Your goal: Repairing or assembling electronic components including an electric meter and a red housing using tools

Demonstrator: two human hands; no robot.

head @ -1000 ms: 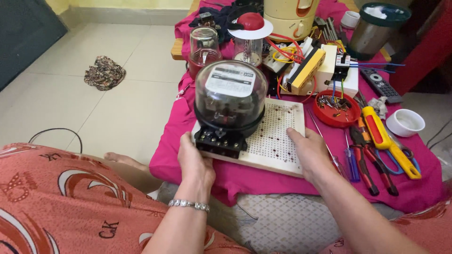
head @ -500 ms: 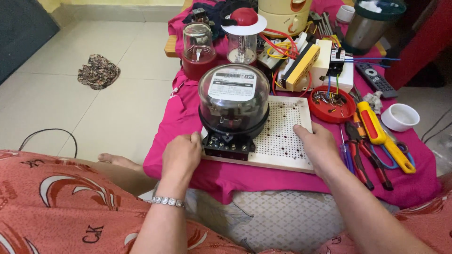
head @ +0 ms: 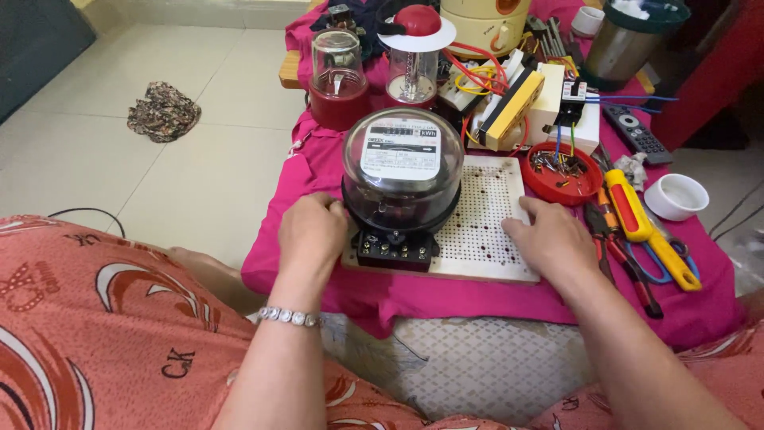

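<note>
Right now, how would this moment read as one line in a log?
left hand: on board's left edge | right hand: on perforated board | electric meter: upright on board | screwdriver: right, untouched

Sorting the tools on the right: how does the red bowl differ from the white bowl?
The red bowl holds small metal bits and wire ends; the white bowl looks empty. The red bowl is wider and shallower, the white bowl smaller and deeper. The red bowl sits beside the perforated board, the white bowl farther right. Both are round and rest on the pink cloth.
</note>
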